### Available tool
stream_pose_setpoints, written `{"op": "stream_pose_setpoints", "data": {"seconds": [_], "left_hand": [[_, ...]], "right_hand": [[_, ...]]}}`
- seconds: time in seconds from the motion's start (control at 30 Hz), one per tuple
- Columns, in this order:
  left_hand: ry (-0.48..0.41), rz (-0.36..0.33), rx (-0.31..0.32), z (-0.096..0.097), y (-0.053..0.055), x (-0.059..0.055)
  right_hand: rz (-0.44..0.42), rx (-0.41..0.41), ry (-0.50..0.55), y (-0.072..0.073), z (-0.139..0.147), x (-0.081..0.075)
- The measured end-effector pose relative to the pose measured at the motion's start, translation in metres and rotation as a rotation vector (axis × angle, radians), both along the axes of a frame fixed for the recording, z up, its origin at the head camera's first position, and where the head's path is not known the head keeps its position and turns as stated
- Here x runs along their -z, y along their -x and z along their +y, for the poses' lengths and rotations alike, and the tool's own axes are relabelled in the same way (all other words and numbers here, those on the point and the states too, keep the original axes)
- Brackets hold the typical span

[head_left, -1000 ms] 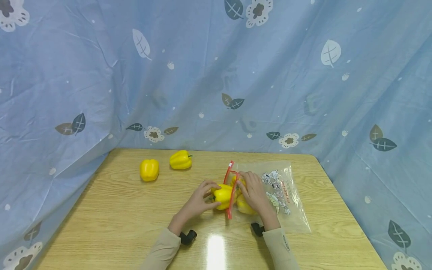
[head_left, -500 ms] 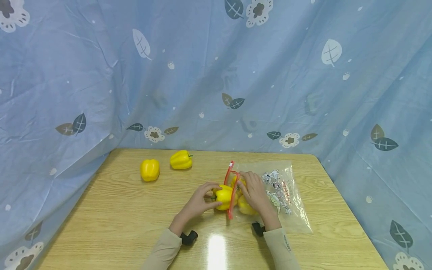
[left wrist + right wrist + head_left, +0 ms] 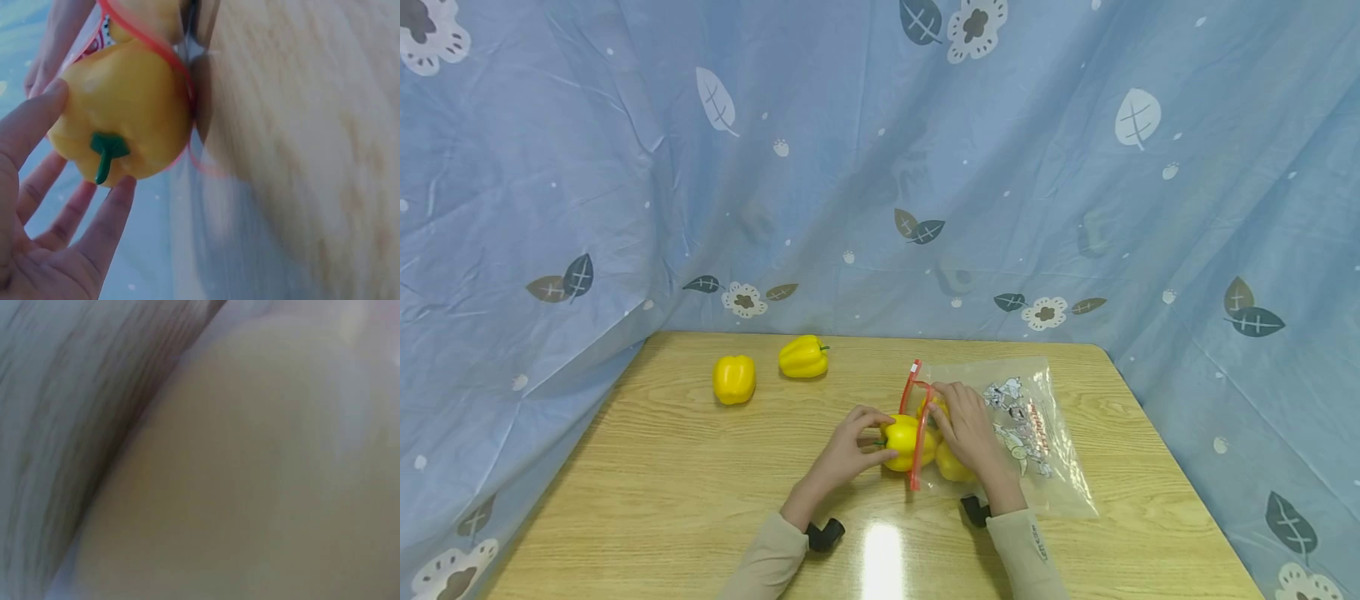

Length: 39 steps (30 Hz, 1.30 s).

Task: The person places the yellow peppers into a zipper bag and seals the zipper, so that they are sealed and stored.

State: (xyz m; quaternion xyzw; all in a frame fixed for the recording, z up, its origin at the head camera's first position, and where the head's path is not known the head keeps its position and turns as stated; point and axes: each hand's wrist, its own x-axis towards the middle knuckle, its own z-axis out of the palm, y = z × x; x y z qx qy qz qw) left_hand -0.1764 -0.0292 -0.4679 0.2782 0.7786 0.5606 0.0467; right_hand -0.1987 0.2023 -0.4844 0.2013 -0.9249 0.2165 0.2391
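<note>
My left hand grips a yellow bell pepper by its stem end, thumb and fingertips on its sides. In the left wrist view its green stem faces the palm, and the far end sits inside the mouth of a clear zip bag with a red strip. With my right hand I hold the bag near that strip. More yellow peppers lie within the bag, partly hidden by the right hand. A blurred yellow pepper fills most of the right wrist view.
Two loose yellow bell peppers, one at the far left and one nearer the back edge, lie on the wooden table. A patterned blue curtain stands behind and on both sides.
My left hand has pushed the pepper slightly to the right, further into the bag's mouth. The right hand and the loose peppers stay where they were.
</note>
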Motion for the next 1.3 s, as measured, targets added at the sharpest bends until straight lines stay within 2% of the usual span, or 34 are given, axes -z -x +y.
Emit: {"op": "stream_pose_setpoints", "data": {"seconds": [0.13,0.3,0.47,0.6,0.83,1.03,1.3], "left_hand": [[-0.030,-0.007,-0.022,0.005,0.001,0.009],[-0.012,0.003,-0.070,0.013,0.009,0.031],[-0.026,0.034,-0.069,0.018,0.011,0.043],[-0.038,0.036,-0.060,0.022,0.009,0.045],[-0.029,0.024,-0.033,0.024,0.005,0.042],[0.032,0.102,0.012,0.022,0.004,0.042],[0.145,0.132,0.047,0.022,0.001,0.039]], "right_hand": [[0.006,0.019,0.000,-0.001,-0.002,0.000],[0.021,0.024,0.002,-0.001,-0.003,0.000],[0.037,0.017,0.007,0.000,-0.004,0.001],[0.051,0.011,0.008,0.000,-0.005,0.001],[0.074,0.016,-0.001,0.001,-0.008,0.003],[0.069,0.026,0.015,0.000,-0.008,0.004],[0.106,0.050,0.023,0.001,-0.010,0.005]]}}
